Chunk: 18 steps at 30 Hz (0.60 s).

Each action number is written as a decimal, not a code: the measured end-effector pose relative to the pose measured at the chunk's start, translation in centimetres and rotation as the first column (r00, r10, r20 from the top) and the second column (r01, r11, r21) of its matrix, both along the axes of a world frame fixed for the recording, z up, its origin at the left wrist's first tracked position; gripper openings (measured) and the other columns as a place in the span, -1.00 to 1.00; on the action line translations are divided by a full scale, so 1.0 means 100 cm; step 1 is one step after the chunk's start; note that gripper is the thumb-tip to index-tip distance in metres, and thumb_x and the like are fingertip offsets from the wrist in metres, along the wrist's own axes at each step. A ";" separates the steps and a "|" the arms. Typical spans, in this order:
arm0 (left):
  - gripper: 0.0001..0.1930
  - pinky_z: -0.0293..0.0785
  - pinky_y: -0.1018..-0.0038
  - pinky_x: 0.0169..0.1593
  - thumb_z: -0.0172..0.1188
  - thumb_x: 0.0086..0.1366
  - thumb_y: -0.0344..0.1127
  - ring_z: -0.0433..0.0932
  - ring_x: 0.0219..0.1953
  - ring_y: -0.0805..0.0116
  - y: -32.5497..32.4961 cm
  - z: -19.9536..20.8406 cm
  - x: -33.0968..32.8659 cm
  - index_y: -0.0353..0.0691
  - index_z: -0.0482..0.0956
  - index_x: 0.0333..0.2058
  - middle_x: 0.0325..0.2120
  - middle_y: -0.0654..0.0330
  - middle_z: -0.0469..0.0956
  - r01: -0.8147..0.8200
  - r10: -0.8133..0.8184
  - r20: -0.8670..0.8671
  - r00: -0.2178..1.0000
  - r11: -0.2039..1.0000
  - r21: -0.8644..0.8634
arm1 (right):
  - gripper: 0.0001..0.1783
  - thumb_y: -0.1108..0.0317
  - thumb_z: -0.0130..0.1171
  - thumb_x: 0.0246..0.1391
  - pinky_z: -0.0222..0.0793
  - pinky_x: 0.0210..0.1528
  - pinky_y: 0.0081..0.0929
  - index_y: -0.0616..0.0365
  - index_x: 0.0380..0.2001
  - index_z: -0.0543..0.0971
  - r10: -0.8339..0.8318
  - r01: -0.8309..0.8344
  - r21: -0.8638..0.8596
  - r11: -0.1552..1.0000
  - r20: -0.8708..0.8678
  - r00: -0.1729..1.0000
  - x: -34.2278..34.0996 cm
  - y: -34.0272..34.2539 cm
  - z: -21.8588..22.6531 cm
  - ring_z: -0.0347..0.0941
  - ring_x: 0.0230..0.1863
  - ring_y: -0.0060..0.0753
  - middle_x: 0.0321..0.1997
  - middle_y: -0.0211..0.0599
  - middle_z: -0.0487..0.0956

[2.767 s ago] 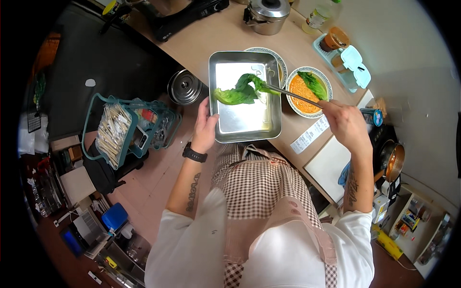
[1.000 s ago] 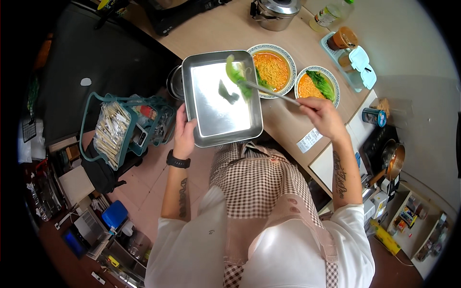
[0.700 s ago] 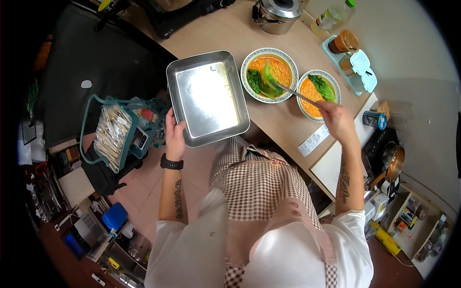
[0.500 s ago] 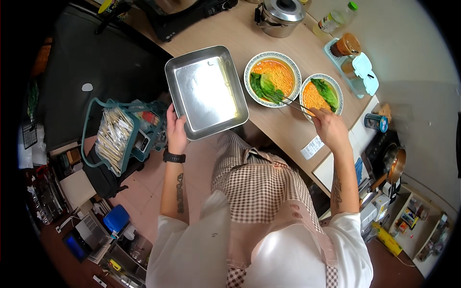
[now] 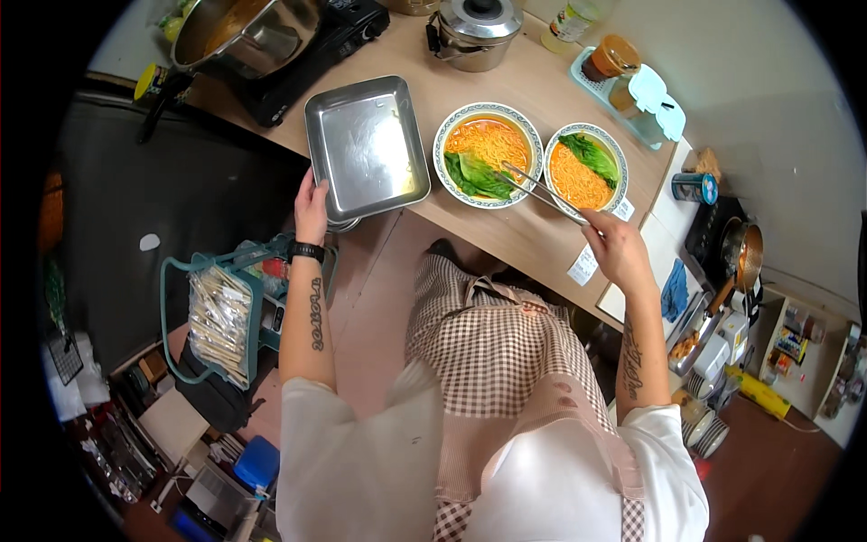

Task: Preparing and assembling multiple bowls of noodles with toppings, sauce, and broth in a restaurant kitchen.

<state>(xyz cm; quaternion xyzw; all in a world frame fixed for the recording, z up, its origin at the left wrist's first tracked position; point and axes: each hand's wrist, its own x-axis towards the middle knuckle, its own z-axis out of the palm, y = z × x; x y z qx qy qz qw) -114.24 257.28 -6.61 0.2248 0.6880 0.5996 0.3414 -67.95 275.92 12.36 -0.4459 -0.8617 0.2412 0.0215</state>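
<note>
My left hand grips the near left corner of a rectangular metal tray, which holds only a little liquid. Tongs are pinched in my right hand; their tips are apart, over the leafy greens in the left noodle bowl. Orange noodles in broth fill the rest of that bowl. Close on its right stands a second patterned bowl with noodles and greens. The tongs pass over this bowl's near left rim.
A large pot sits on a black portable stove at the far left. Behind the bowls stand a lidded metal pot and a light blue rack with containers. A basket of chopsticks is below the table's left side.
The tray has moved left and farther away, over the table's edge. The tongs' tips have spread apart and lifted off the greens. My view has shifted, showing more of the stove.
</note>
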 end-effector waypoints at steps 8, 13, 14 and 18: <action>-0.75 0.45 0.53 -0.08 0.20 0.38 -0.30 0.48 -0.21 0.48 0.045 0.031 0.078 -0.31 0.51 -0.07 -0.23 0.25 0.50 -0.153 0.188 -0.309 0.932 0.979 0.136 | -0.69 0.40 0.16 0.15 0.47 -0.14 -0.22 0.23 -0.04 0.60 -0.275 0.279 -0.116 0.953 0.045 0.960 0.047 -0.048 -0.001 0.57 -0.23 0.09 -0.21 0.05 0.62; -0.32 0.44 0.40 0.09 0.26 0.29 -0.42 0.45 0.03 0.38 0.056 0.033 0.196 -0.21 0.11 0.30 0.04 0.16 0.39 0.303 -0.299 0.599 0.743 0.948 0.098 | -0.68 0.39 0.16 0.15 0.47 -0.13 -0.24 0.25 -0.04 0.59 -0.410 0.403 -0.174 0.898 0.001 0.912 0.058 -0.070 0.003 0.56 -0.19 0.11 -0.18 0.08 0.61; -0.24 0.43 0.36 0.13 0.26 0.28 -0.43 0.42 0.09 0.34 0.066 0.028 0.204 -0.20 0.01 0.35 0.10 0.13 0.35 0.286 -0.329 0.661 0.675 0.942 0.177 | -0.68 0.39 0.15 0.15 0.46 -0.12 -0.24 0.26 -0.03 0.59 -0.414 0.409 -0.186 0.893 0.013 0.910 0.062 -0.072 0.001 0.55 -0.18 0.12 -0.18 0.08 0.61; -0.34 0.36 0.22 0.24 0.01 0.31 -0.60 0.44 0.14 0.24 0.090 0.021 0.222 -0.09 0.05 0.34 0.15 0.15 0.37 0.059 -0.207 0.733 0.647 0.973 0.223 | -0.66 0.38 0.15 0.15 0.44 -0.09 -0.23 0.27 -0.02 0.58 -0.449 0.449 -0.190 0.873 0.048 0.892 0.067 -0.086 0.011 0.54 -0.17 0.14 -0.19 0.09 0.60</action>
